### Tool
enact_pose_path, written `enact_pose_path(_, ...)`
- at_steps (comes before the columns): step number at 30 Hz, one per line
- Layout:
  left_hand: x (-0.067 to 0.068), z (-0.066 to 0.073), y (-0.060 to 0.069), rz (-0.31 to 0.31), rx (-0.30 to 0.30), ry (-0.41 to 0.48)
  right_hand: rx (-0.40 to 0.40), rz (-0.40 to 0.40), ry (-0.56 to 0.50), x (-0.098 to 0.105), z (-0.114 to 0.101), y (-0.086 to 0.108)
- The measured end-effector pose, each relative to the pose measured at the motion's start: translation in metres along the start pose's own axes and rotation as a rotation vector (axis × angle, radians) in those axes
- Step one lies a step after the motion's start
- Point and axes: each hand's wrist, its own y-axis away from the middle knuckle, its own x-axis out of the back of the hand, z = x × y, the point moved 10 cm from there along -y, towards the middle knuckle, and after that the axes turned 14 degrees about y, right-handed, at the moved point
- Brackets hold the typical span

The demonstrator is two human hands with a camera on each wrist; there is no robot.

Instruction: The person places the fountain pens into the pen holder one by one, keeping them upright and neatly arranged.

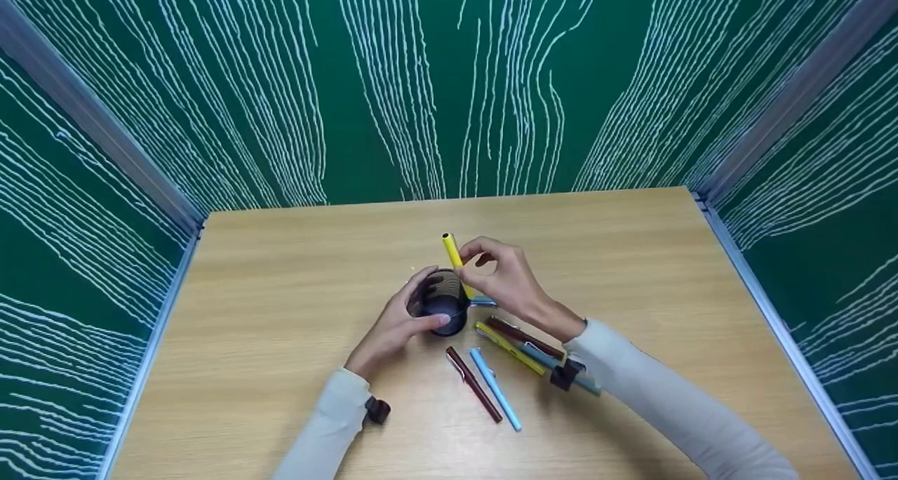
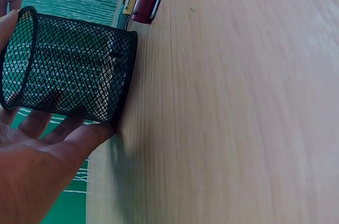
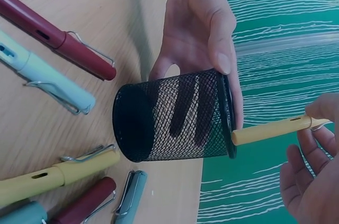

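A black mesh pen cup (image 1: 449,317) stands upright on the table. My left hand (image 1: 390,325) grips it from the left, its thumb at the near side of the rim and the fingers round the far side. Between thumb and fingertips, my right hand (image 1: 508,278) pinches a yellow pen (image 1: 452,250), tilted, at the cup's right side. The pen's lower end (image 3: 238,137) is close to the rim in the right wrist view; whether it touches, I cannot tell. Through the mesh (image 2: 69,68), no pen shows inside the cup.
Right of the cup lie a second yellow pen (image 1: 510,349), a dark red pen (image 1: 537,341) and a teal pen (image 1: 586,384). A blue-teal pen (image 1: 483,302) lies partly hidden behind the cup. Nearer me are another dark red pen (image 1: 475,387) and a light blue pen (image 1: 497,390).
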Motion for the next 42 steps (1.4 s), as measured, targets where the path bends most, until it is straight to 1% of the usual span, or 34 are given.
enact_pose_path(4, -0.002, -0.001, 0.0, -0.014, 0.002, 0.04, 0.006, 0.001, -0.006, -0.002, -0.004, 0.0)
enact_pose_path(10, -0.002, -0.001, -0.001, -0.015, -0.008, 0.036, -0.001, -0.018, -0.004, -0.01, -0.003, 0.003)
enact_pose_path(17, -0.003, 0.001, -0.002, -0.025, -0.024, 0.051, -0.014, -0.047, -0.002, -0.023, 0.004, 0.008)
enact_pose_path(25, -0.001, 0.0, -0.001, -0.009, -0.011, 0.033, -0.014, -0.054, -0.018, -0.032, 0.011, 0.013)
enact_pose_path(27, -0.001, 0.0, 0.0, -0.005, -0.007, 0.035, -0.017, -0.06, -0.012, -0.035, 0.012, 0.014)
enact_pose_path(34, -0.003, -0.004, -0.001, -0.015, 0.003, 0.107, -0.046, -0.084, 0.03, -0.043, 0.019, 0.022)
enact_pose_path(38, -0.001, -0.005, 0.0, -0.006, 0.013, 0.087, -0.024, -0.073, 0.066, -0.045, 0.019, 0.023)
enact_pose_path(42, 0.0, -0.004, -0.001, -0.009, 0.01, 0.075, -0.001, -0.057, 0.088, -0.045, 0.018, 0.022)
